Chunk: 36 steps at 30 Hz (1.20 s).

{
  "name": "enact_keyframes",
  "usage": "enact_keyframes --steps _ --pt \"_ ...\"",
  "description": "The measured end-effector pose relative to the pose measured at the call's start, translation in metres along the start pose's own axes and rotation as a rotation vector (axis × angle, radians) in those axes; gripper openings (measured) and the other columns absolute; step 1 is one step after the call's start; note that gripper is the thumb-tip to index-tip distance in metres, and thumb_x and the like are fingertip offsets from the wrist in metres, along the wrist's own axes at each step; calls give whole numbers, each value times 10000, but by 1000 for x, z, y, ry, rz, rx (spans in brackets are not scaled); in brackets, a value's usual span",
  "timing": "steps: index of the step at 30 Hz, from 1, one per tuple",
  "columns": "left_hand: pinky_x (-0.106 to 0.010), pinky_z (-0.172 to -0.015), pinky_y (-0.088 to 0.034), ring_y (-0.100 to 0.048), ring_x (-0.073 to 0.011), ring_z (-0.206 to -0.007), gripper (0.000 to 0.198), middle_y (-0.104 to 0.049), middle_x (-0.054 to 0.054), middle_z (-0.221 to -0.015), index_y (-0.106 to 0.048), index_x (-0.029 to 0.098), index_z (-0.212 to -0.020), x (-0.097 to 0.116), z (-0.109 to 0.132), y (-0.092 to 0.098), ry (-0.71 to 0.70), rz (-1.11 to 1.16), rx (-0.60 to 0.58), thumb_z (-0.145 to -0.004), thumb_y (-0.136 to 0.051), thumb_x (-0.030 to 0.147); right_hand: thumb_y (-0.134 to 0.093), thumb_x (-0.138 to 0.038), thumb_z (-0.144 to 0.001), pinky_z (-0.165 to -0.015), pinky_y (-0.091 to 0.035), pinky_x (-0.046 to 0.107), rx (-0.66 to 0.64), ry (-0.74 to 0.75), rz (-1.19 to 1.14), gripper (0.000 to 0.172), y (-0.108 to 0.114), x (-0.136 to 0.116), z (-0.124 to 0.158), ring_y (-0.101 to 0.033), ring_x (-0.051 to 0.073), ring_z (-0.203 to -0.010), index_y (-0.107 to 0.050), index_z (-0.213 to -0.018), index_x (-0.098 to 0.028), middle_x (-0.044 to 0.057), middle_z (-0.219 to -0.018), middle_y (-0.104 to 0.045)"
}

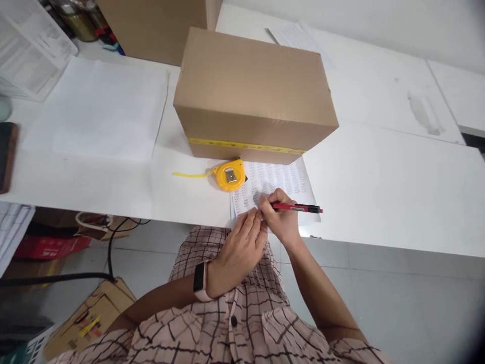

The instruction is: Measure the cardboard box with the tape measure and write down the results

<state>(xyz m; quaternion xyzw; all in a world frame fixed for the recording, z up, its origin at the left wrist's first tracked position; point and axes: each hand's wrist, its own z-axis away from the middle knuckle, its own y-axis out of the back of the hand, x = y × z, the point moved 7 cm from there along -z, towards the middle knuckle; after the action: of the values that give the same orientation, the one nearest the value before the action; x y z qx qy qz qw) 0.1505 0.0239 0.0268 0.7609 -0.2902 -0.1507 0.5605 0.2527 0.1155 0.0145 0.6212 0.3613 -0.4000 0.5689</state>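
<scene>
My right hand (282, 218) is closed around a red and black pen (299, 208), its writing end hidden by the fingers. Under it lies a sheet of paper (291, 178) covered in columns of handwriting, at the table's front edge. My left hand (244, 247) rests flat with fingers stretched out, their tips on the sheet's near edge beside the right hand. A yellow tape measure (230, 176) sits at the sheet's upper left, a short yellow strap trailing to the left. Just behind stands a closed cardboard box (253, 86) with yellow tape along its side, covering the sheet's far edge.
A second cardboard box (151, 30) stands at the back left. Blank white sheets (109, 111) lie on the white table (379, 187). A dark phone-like object (7, 156) is at the far left. Below the table are a black cable (109, 253) and flattened cardboard (94, 318).
</scene>
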Motion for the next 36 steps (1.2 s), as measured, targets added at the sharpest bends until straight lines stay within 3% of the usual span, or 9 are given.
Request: enact_keyframes --steps 7,36 --pt "-485 -1165 -404 -535 -375 -1365 455 -582 -293 -1406 -541 -24 -1314 0 -2 3 -4 -6 -7 -967 -534 270 -650 -328 -854 -507 -360 247 63 8 -29 358 3 -1 -2 -395 93 -510 -410 -608 -227 -72 -538 -422" --pt "-487 -1145 -428 -539 -363 -1365 436 -576 -282 -1421 -559 -9 -1306 -1 -2 1 14 16 -20 -980 -531 279 -643 -318 -853 -518 -350 251 52 18 3 355 4 -2 -3 -384 96 -519 -399 -611 -227 -72 -538 -413"
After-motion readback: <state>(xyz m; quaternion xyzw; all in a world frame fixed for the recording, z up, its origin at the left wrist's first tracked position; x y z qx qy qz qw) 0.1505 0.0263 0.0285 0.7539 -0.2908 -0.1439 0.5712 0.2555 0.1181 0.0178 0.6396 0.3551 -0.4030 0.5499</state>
